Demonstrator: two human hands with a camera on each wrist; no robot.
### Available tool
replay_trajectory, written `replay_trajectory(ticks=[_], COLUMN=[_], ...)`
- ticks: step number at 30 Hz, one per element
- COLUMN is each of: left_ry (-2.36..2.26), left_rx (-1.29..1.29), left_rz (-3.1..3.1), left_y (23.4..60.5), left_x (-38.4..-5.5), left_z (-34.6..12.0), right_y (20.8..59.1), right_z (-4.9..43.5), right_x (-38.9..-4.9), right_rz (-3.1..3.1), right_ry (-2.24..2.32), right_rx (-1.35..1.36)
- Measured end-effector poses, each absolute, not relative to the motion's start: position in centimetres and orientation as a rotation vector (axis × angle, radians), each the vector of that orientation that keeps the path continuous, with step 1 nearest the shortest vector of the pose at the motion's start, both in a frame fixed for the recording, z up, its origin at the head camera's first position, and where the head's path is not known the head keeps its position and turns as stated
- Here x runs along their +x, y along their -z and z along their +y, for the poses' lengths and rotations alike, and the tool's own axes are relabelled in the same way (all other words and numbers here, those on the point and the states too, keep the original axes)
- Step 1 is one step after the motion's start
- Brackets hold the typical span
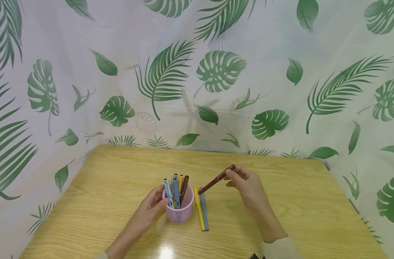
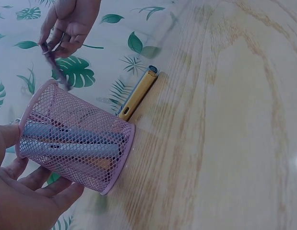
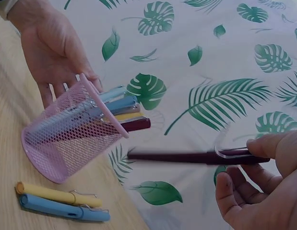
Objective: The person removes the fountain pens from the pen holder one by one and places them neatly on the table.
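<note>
A pink mesh pen cup (image 1: 179,216) stands upright on the wooden table with several pens (image 3: 120,103) in it, light blue, blue, yellow and dark red. My left hand (image 1: 150,205) holds the cup's left side, thumb near the rim and fingers around the far side. Between thumb and fingertips my right hand (image 1: 248,185) pinches a dark red pen (image 3: 186,157) by its clip end. The pen is tilted, its other end pointing down and left, just right of the cup. On the table beside the cup lie a yellow pen (image 1: 199,210) and a blue pen (image 1: 204,212), side by side.
The wooden table (image 1: 119,180) reaches back to a white cloth (image 1: 268,82) printed with green leaves, which hangs behind it and at both sides. A bright light reflection shows near the table's front.
</note>
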State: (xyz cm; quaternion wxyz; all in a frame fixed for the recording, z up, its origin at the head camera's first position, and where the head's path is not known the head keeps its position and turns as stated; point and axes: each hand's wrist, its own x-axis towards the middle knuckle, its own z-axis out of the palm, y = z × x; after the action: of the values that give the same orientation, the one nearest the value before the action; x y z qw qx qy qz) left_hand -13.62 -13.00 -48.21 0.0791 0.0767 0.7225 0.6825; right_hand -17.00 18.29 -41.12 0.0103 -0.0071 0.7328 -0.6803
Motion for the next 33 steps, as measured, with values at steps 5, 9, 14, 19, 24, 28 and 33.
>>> replay_trajectory(ticks=[5, 9, 14, 19, 24, 28, 33], left_ry=[-2.039, -2.047, -2.053, -2.046, -2.036, -2.032, -2.038], left_rx=[0.228, 0.223, 0.222, 0.218, 0.225, 0.237, 0.238], left_rz=[2.167, 2.167, 2.166, 2.174, 2.175, 2.165, 2.164], left_y=[48.2, 48.2, 48.2, 48.3, 48.3, 48.3, 48.3], left_x=[-13.6, -13.6, -13.7, -13.7, -13.7, -13.8, -13.7], left_z=[-13.0, -13.0, -12.9, -13.0, -13.0, -13.0, -13.1], right_y=[41.2, 41.4, 41.5, 41.6, 41.8, 42.0, 42.4], right_z=[19.9, 21.0, 22.0, 22.4, 22.7, 22.9, 22.8], right_x=[-17.1, -17.2, -17.3, -17.3, -17.3, -17.4, -17.7], right_rz=[2.31, 2.332, 2.303, 2.25, 2.221, 2.221, 2.258], right_ry=[2.114, 2.108, 2.156, 2.205, 2.216, 2.211, 2.182], right_rx=[-0.008, 0.008, 0.011, 0.018, 0.004, 0.007, 0.047])
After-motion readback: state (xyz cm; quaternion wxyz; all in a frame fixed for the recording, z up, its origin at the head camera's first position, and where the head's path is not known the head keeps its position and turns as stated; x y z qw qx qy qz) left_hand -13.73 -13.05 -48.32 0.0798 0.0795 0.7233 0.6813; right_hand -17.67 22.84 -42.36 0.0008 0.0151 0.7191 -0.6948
